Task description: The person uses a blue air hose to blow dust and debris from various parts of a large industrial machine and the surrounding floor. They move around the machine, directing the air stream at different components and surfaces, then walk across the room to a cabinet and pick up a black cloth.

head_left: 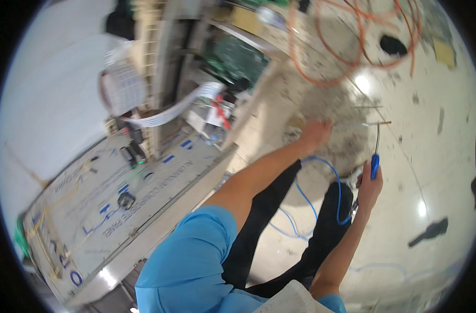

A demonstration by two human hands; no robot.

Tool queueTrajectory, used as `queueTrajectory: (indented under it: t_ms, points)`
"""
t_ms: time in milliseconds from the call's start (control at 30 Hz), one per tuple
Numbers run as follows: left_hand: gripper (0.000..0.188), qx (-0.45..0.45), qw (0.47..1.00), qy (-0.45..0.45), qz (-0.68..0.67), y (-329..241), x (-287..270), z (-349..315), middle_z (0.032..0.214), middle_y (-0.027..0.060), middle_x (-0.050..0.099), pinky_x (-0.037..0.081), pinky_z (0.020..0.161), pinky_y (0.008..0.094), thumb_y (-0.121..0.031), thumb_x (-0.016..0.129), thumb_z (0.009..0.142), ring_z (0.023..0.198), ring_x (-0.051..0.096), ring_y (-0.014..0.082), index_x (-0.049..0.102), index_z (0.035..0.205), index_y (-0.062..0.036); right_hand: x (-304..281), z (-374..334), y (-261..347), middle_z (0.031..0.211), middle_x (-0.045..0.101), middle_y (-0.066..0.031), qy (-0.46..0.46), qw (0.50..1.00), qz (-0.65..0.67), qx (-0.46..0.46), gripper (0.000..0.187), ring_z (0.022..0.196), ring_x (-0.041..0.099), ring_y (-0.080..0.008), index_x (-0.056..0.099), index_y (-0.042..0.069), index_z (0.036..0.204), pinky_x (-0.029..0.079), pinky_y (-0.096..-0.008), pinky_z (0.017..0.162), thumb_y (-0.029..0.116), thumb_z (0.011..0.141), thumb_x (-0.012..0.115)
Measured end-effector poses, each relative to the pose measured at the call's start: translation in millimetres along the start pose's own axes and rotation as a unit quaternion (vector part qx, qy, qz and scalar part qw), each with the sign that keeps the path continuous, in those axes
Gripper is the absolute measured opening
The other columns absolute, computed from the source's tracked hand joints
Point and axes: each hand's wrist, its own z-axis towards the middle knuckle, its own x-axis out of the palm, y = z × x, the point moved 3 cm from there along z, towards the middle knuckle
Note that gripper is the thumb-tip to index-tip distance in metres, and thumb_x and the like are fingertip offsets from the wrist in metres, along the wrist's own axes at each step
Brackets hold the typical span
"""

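Note:
My right hand (370, 188) is closed around the blue handle of a thin-shafted hand tool (375, 166), which looks like a screwdriver. Its metal shaft points away from me over the floor. A thin rod (384, 123) with a copper-coloured end lies crosswise at the shaft's tip. To the left, my left hand (315, 134) reaches forward low over a stained patch of floor, its fingers drawn together. Blur hides what they hold; a faint pale line runs from them toward the rod. Another thin rod (367, 107) lies just beyond.
A blue cable (317, 208) loops between my legs. Orange hose (329, 82) lies coiled on the floor ahead, around a black object (393, 46). A panel-topped bench (159, 208) stands at left, beside a cluttered shelf (238, 52). A dark flat piece (430, 232) lies at right.

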Motion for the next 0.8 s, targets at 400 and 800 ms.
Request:
queueTrajectory:
  t_ms: [400,800]
  points:
    - [0.033,-0.256,0.808,-0.344,-0.405,109,-353,-262,0.077,0.0074,0.058,0.044,0.061,0.0376,-0.034,0.041,0.106,0.067,0.057,0.0227,0.056,0.118,-0.0075,60,-123,150,0.056,0.056,-0.0054,0.170,0.982,0.061,-0.057,0.051,0.046,0.054,-0.0142,0.059,0.001,0.092,0.043,-0.0292,0.044,0.052,0.096,0.061]
    - [0.027,-0.401,0.767,-0.463,-0.188,245,-466,-295,0.090,0.0127,0.066,0.050,0.077,0.0369,-0.009,0.058,0.095,0.081,0.061,0.0233,0.060,0.119,0.0034,-14,-186,133,0.065,0.058,-0.0105,0.046,0.988,0.118,0.093,0.067,0.051,0.060,-0.0226,0.057,-0.003,0.094,0.050,-0.0377,0.045,0.064,0.091,0.059]
